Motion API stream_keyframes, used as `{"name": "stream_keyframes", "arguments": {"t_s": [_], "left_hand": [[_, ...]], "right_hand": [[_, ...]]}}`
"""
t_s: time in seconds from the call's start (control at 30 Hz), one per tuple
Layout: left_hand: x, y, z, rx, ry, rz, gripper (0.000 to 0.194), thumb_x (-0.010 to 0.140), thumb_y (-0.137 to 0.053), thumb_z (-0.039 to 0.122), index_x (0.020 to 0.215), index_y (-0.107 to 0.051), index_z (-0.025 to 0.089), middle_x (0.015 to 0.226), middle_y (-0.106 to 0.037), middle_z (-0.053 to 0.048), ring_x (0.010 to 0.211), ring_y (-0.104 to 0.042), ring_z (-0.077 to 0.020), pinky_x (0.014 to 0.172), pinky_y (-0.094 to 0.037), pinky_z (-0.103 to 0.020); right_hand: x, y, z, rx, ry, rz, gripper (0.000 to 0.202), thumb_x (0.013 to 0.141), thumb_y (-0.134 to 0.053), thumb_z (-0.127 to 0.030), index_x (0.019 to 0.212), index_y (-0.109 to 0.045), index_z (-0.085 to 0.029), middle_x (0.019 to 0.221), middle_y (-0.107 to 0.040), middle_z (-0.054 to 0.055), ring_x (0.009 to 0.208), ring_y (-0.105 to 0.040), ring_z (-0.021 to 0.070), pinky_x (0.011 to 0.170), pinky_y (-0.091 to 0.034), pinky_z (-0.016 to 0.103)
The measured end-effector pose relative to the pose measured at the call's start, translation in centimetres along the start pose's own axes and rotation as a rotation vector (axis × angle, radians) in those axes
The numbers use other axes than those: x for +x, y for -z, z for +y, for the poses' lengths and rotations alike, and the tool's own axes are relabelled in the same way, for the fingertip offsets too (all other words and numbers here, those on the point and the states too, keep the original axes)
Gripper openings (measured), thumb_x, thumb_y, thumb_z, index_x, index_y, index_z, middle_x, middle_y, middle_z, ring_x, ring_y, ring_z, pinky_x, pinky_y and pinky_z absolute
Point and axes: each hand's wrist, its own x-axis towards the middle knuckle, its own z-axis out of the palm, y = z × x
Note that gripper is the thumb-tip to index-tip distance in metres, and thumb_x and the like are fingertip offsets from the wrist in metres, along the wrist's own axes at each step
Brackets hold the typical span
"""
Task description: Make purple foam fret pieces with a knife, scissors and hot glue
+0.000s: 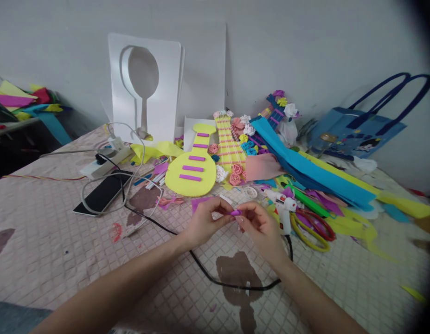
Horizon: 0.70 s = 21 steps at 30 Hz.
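Purple piece (235,213): located just right of centre in the frame, raised above the patterned table cover (96,250) and held between the fingertips of both hands. Small and narrow; seems to be folded or rolled paper or thin foam, exact material not determinable from this view.

Handling assessment: judged very light, soft and easily creased. Slipping appears a minor concern; crushing or unrolling under uneven pressure is the likelier fault. Recommended hold is at the two ends, with thumb and forefinger pads set lightly, leaving the middle unpressed.

Grip, left hand (206,221): thumb and forefinger brought nearly together on the left end of the piece, a narrow pinch. Remaining fingers curled, partly hidden behind.

Grip, right hand (261,227): thumb and forefinger likewise closed narrowly at the right end. Fingertips of the two hands lie near each other, with part of the piece exposed between them. Pressure applied cannot be told.

Surroundings: yellow guitar-shaped cutout (192,173) lies beyond the hands, upper centre, carrying several purple bars (196,158) of similar colour. White glue gun (285,215) rests just beside the right hand, right of centre; neither hand grips it.
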Motion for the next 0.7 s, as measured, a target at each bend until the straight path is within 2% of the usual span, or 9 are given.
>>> {"name": "stream_keyframes", "arguments": {"t_s": [0.13,0.23,0.3,0.37,0.5,0.6,0.7], "left_hand": [[0.1,0.1,0.1,0.07,-0.032,0.014,0.016,0.076,-0.068,0.028,0.079,-0.063,0.013,0.077,-0.063,-0.004,0.074,-0.057,-0.0138,0.07,-0.044,-0.025],[0.3,0.4,-0.3,-0.011,0.029,0.03,0.021,0.075,-0.068,0.031,0.079,-0.06,0.012,0.077,-0.062,-0.004,0.074,-0.058,-0.0136,0.07,-0.046,-0.026],[0.5,0.6,-0.7,-0.066,0.067,0.039,0.024,0.074,-0.069,0.032,0.08,-0.058,0.012,0.078,-0.062,-0.004,0.072,-0.057,-0.0129,0.069,-0.046,-0.026],[0.7,0.8,-1.1,-0.095,0.082,0.044,0.026,0.073,-0.07,0.033,0.081,-0.057,0.012,0.078,-0.061,-0.004,0.072,-0.056,-0.0123,0.069,-0.046,-0.026],[0.8,1.0,-1.4,-0.121,0.091,0.048,0.027,0.071,-0.072,0.033,0.08,-0.057,0.012,0.077,-0.059,-0.003,0.071,-0.054,-0.0114,0.069,-0.045,-0.026],[0.9,1.1,-1.4,-0.143,0.107,0.05,0.028,0.07,-0.073,0.033,0.08,-0.058,0.012,0.077,-0.059,-0.003,0.071,-0.054,-0.0112,0.069,-0.045,-0.026],[1.0,1.2,-1.3,-0.186,0.123,0.055,0.029,0.068,-0.074,0.033,0.079,-0.057,0.012,0.076,-0.059,-0.002,0.07,-0.054,-0.0101,0.069,-0.045,-0.025]], "right_hand": [[0.2,0.2,0.2,0.143,-0.023,-0.004,0.013,0.083,-0.061,-0.034,0.089,-0.063,-0.022,0.071,-0.057,-0.002,0.059,-0.051,0.0104,0.055,-0.043,0.024],[0.7,0.4,0.5,0.363,-0.086,0.007,0.034,0.09,-0.045,-0.047,0.097,-0.065,-0.021,0.083,-0.063,0.004,0.063,-0.054,0.0129,0.056,-0.045,0.028],[0.9,0.6,0.7,0.433,-0.142,0.009,0.04,0.091,-0.039,-0.049,0.098,-0.066,-0.02,0.091,-0.065,0.007,0.066,-0.056,0.0141,0.057,-0.046,0.029],[1.0,0.7,0.8,0.401,-0.183,-0.003,0.032,0.089,-0.047,-0.045,0.096,-0.067,-0.02,0.089,-0.066,0.006,0.063,-0.055,0.013,0.056,-0.046,0.028],[0.8,1.0,1.3,0.218,-0.207,0.01,0.022,0.082,-0.06,-0.039,0.08,-0.067,-0.018,0.07,-0.063,0.001,0.048,-0.047,0.0082,0.046,-0.039,0.023],[0.6,1.1,1.5,0.1,-0.228,0.044,0.026,0.078,-0.065,-0.04,0.067,-0.064,-0.016,0.057,-0.057,-0.002,0.044,-0.043,0.0063,0.043,-0.033,0.02],[0.5,1.1,1.7,0.084,-0.305,0.059,0.042,0.083,-0.055,-0.049,0.058,-0.06,-0.016,0.043,-0.047,-0.004,0.038,-0.038,0.0061,0.038,-0.027,0.02]]}}
